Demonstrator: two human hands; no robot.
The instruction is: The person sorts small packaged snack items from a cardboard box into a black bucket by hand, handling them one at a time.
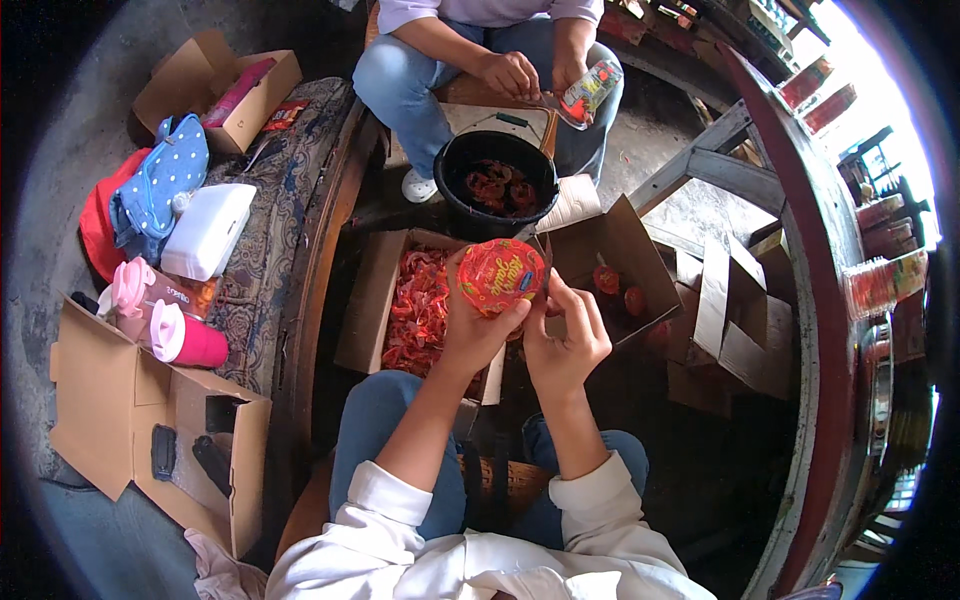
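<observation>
My left hand [468, 325] is wrapped round a plastic cup [500, 278] whose round red film lid with yellow print faces up. Close by its right edge is my right hand [568, 338], thumb and fingers pinched near the rim; what sits between them is too small to make out. Below the cup stands a cardboard box [368, 305] full of crumpled red film scraps [418, 310]. To the right, another open cardboard box [572, 242] holds a few red-lidded cups [606, 279]. Both hands are above these boxes.
Opposite me, a seated person's hands [512, 76] work with a printed clear cup [592, 95] over a black bucket [447, 172] with red pieces inside. At left, a patterned bench [295, 180] carries a white container [208, 230] and pink tumblers [190, 335]. A wooden frame [735, 180] stands right.
</observation>
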